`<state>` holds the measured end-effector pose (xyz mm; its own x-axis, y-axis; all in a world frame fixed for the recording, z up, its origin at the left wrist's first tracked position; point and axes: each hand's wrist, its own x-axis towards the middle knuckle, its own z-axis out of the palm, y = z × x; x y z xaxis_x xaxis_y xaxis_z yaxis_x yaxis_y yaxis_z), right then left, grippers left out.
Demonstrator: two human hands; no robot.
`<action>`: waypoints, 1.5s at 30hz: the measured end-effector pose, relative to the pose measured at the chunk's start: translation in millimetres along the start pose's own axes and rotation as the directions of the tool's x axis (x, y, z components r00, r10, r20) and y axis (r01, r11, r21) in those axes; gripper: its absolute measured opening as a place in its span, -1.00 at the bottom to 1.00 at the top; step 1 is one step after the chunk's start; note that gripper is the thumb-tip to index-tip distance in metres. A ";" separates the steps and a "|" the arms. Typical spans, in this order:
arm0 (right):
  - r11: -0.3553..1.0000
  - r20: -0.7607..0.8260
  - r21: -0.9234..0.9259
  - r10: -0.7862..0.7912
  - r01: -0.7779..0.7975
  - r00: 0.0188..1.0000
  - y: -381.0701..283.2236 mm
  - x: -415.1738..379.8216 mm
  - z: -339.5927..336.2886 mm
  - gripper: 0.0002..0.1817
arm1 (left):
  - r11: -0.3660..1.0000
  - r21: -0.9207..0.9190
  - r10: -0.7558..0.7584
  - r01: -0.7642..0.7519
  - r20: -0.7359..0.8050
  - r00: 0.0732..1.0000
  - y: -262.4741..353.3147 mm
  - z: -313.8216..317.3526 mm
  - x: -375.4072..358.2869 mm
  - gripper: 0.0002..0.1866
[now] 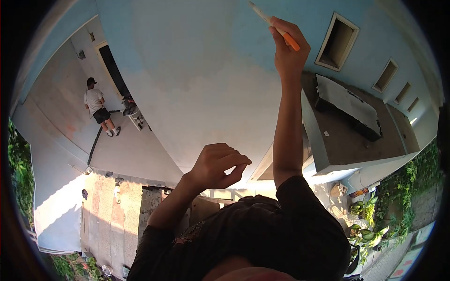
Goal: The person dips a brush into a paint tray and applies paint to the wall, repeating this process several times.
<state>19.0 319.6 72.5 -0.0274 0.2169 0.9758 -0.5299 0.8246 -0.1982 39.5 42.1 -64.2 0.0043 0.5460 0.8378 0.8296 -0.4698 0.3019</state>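
Observation:
My right hand [288, 47] is raised high against a pale blue and white wall [197, 70]. It is shut on a long tool with an orange handle [290, 41], whose pale shaft runs up and left to the frame's top edge. The tool's head is out of view. My left hand [218, 166] hovers lower, close to the wall, with its fingers curled in and thumb near the index fingertip. Nothing shows in it. My dark sleeves and chest fill the bottom of the view.
Far below on the left, another person [98, 107] in a white shirt and dark shorts stands by a dark doorway [112, 68]. A flat roof ledge [356, 136] juts out on the right, below recessed wall openings [337, 42]. Plants [370, 225] grow below it.

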 end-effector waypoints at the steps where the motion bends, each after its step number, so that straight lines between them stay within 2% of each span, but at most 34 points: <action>1: 0.994 0.025 -0.055 -0.088 0.089 0.996 1.8 17.3 5.7 -0.82 | 1.000 -0.004 -0.003 0.003 0.011 1.000 0.7 -1.1 0.3 -0.83; 2: 0.994 0.026 -0.055 -0.092 0.093 0.995 6.0 34.5 10.8 -0.82 | 1.000 -0.008 -0.005 0.005 0.023 1.000 1.0 -2.3 0.5 -0.80; 4: 0.937 0.090 -0.067 -0.336 0.343 0.937 14.0 68.3 20.7 -0.90 | 1.000 -0.004 0.007 -0.007 0.004 1.000 0.9 -1.0 1.2 -0.83; 5: 0.936 0.091 -0.061 -0.341 0.347 0.936 17.0 82.1 25.1 -0.90 | 1.000 -0.002 0.012 -0.012 -0.009 1.000 0.8 -0.7 1.6 -0.86; 7: 0.879 0.120 -0.126 -0.446 0.459 0.887 23.5 100.9 33.5 -0.88 | 1.000 0.011 0.013 -0.013 -0.004 1.000 0.3 -1.6 2.1 -0.86; 11: 0.863 0.196 -0.153 -0.451 0.482 0.871 43.8 88.3 49.2 -0.87 | 1.000 0.008 0.020 -0.020 -0.014 1.000 -2.0 -1.0 2.4 -0.85; 13: 0.839 0.339 -0.386 -0.257 0.383 0.905 49.1 44.3 53.3 -0.76 | 1.000 0.004 0.017 -0.017 -0.019 1.000 -2.9 -1.4 1.6 -0.85; 15: 0.878 0.425 -0.401 -0.075 0.262 0.902 33.9 -9.3 50.5 -0.73 | 1.000 0.005 0.014 -0.014 -0.025 1.000 -3.8 -2.2 1.6 -0.85; 17: 0.897 0.520 -0.420 0.113 0.139 0.847 29.1 -59.7 44.4 -0.76 | 1.000 0.020 0.016 -0.016 -0.021 1.000 -3.2 -1.5 0.5 -0.86; 18: 0.898 0.522 -0.416 0.109 0.141 0.846 29.3 -71.8 42.5 -0.76 | 1.000 0.025 0.016 -0.016 -0.024 1.000 -3.1 -3.4 0.3 -0.86; 20: 0.942 0.557 -0.335 0.179 0.022 0.811 31.2 -84.6 37.0 -0.83 | 1.000 0.023 0.007 -0.008 0.030 1.000 -1.0 -6.1 0.1 -0.83; 21: 0.943 0.561 -0.331 0.179 0.021 0.808 27.1 -72.3 37.2 -0.83 | 1.000 0.025 0.002 -0.003 0.026 1.000 -1.1 -6.2 0.1 -0.83; 23: 0.920 0.559 -0.385 0.300 -0.079 0.773 14.6 -22.8 38.7 -0.88 | 0.999 0.034 0.028 -0.029 0.015 0.999 -0.3 -4.3 0.3 -0.83; 25: 0.932 0.490 -0.362 0.168 0.024 0.855 29.4 24.5 41.3 -0.89 | 0.999 0.027 0.029 -0.030 0.017 0.999 2.6 -3.6 1.6 -0.83; 27: 0.891 0.442 -0.449 0.150 0.073 0.884 15.6 75.3 40.7 -0.88 | 0.999 0.024 0.039 -0.039 0.016 0.999 4.8 -2.0 0.9 -0.82; 28: 0.835 0.385 -0.527 0.066 0.161 0.921 21.7 100.3 41.1 -0.92 | 0.999 0.020 0.038 -0.039 0.021 0.999 4.5 -1.2 0.2 -0.82; 29: 0.941 0.339 -0.243 -0.145 0.235 0.930 10.2 123.1 45.8 -0.87 | 0.999 0.016 0.037 -0.037 0.025 0.999 4.6 -0.7 -0.5 -0.82; 30: 0.941 0.340 -0.242 -0.145 0.235 0.929 9.1 136.3 50.6 -0.87 | 0.999 0.017 0.036 -0.036 0.024 0.999 4.7 -0.9 -0.2 -0.82; 32: 0.846 0.213 -0.090 -0.499 0.526 0.840 10.7 150.8 56.5 -0.91 | 0.999 0.009 0.045 -0.045 0.013 0.999 4.7 -2.1 1.3 -0.82; 33: 0.834 0.223 -0.160 -0.490 0.528 0.843 16.6 142.0 59.3 -0.93 | 0.999 0.007 0.047 -0.047 0.014 0.999 4.7 -2.1 1.8 -0.82; 35: 0.815 0.334 -0.302 -0.395 0.494 0.856 37.9 100.1 57.3 -0.93 | 0.999 -0.009 0.043 -0.043 0.005 0.999 5.2 -1.4 2.0 -0.82; 36: 0.802 0.358 -0.367 -0.346 0.471 0.867 51.9 63.0 57.9 -0.86 | 0.999 -0.011 0.044 -0.044 0.003 0.999 5.3 -1.1 1.8 -0.82; 38: 0.857 0.437 -0.416 -0.104 0.303 0.893 42.5 -15.7 55.3 -0.84 | 0.999 -0.012 0.048 -0.048 0.010 0.999 5.1 -1.3 1.5 -0.81; 40: 0.858 0.543 -0.487 0.150 0.164 0.826 31.8 -75.7 45.9 -0.87 | 0.998 -0.008 0.059 -0.059 -0.026 0.998 5.6 0.0 2.1 -0.85; 41: 0.858 0.541 -0.486 0.146 0.166 0.828 30.3 -80.7 43.5 -0.87 | 0.998 -0.002 0.070 -0.070 -0.064 0.996 4.9 -0.2 3.4 -0.87; 43: 0.882 0.593 -0.470 0.294 0.027 0.750 24.4 -84.9 38.8 -0.91 | 0.998 0.000 0.068 -0.068 -0.066 0.995 5.1 -1.4 3.4 -0.87; 45: 0.897 0.590 -0.435 0.351 -0.080 0.727 23.6 -47.0 37.3 -0.90 | 0.998 -0.002 0.060 -0.060 -0.067 0.996 6.1 -4.0 3.2 -0.87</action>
<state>-23.8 309.4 25.3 -0.7063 0.1385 0.6942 -0.1045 0.9496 -0.2957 42.4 38.2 -57.8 0.0163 0.4689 0.8831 0.8264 -0.5035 0.2520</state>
